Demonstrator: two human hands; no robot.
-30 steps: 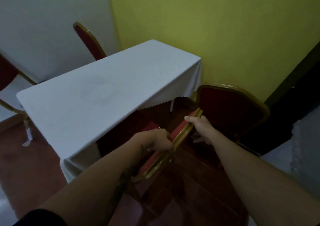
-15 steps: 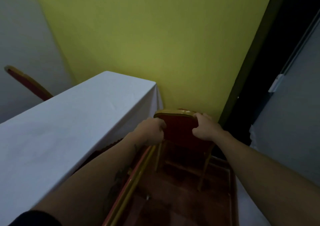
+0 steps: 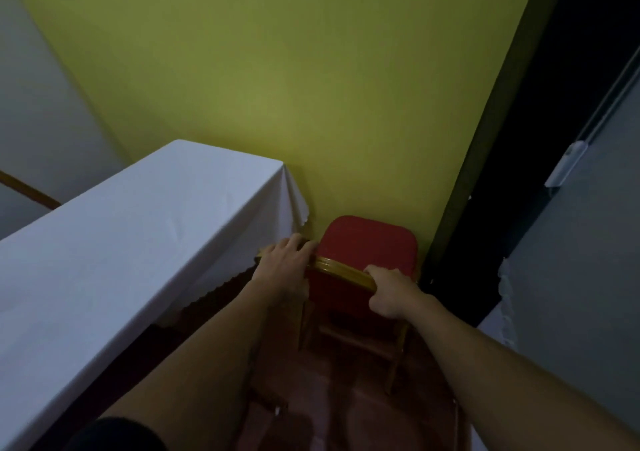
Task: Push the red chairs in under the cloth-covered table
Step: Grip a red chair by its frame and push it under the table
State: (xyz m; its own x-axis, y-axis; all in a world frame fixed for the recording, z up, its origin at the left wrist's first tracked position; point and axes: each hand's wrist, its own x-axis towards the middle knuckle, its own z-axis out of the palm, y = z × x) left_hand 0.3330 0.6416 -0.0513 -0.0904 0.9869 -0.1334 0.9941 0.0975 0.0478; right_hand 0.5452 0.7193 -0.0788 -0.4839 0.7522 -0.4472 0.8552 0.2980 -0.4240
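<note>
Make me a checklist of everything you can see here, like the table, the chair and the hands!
Surface: table under a white cloth; nothing seen on top.
Job's things: red chair with a gold frame stands beside the table's end, close to the yellow wall; its seat is not under the cloth.
Clutter: nothing seen.
Hands: left hand and right hand both grip the gold top rail of the chair back.
Cables: nothing seen.
Surroundings: dark reddish floor, dark doorway on the right, grey panel beside it, a gold-edged strip beyond the table, perhaps another chair.
</note>
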